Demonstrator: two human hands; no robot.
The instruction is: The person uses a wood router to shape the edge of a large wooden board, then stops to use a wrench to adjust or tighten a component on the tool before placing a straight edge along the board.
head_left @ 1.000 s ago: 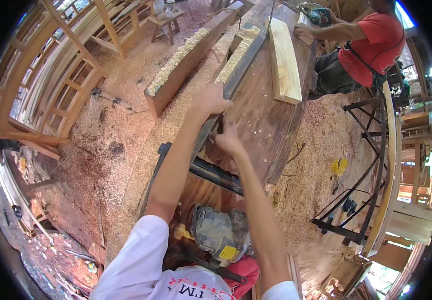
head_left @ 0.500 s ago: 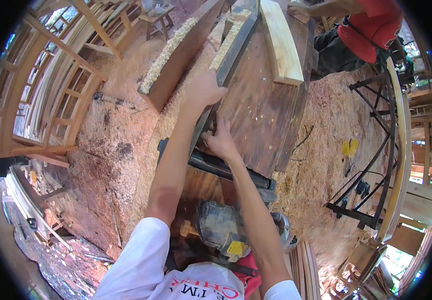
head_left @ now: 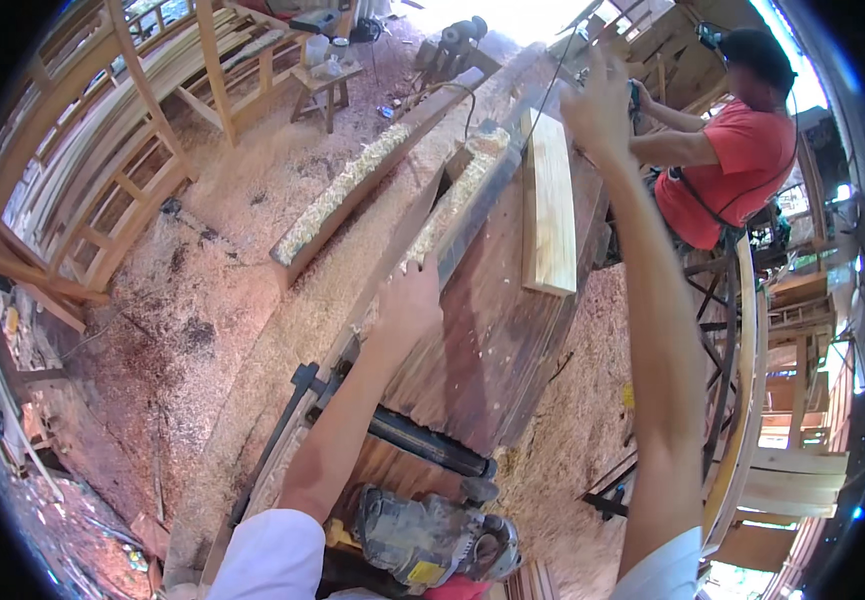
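My left hand (head_left: 412,305) is closed round the near part of a long dark guide board (head_left: 472,205), whose top is littered with wood shavings. Its fingertips rest beside those shavings. My right hand (head_left: 597,115) is raised at the upper right, fingers apart and slightly blurred, with nothing seen in it. It is nearest to a pale squared timber (head_left: 550,215), which lies lengthwise on the brown wooden worktop (head_left: 452,370) but appears apart from the hand. Close to my body sits a grey motor unit (head_left: 412,530), below a black bar (head_left: 422,440) at the worktop's near edge.
A co-worker in a red shirt (head_left: 747,150) stands at the far right. Left of the guide board lies a beam (head_left: 352,195) heaped with shavings. Wooden frames (head_left: 142,130) and a small stool (head_left: 327,85) stand at the left. Sawdust covers the floor (head_left: 182,340).
My right hand has left the near end of the guide board and risen to the upper right. My left hand stays on the board. The view has shifted, showing more of the co-worker.
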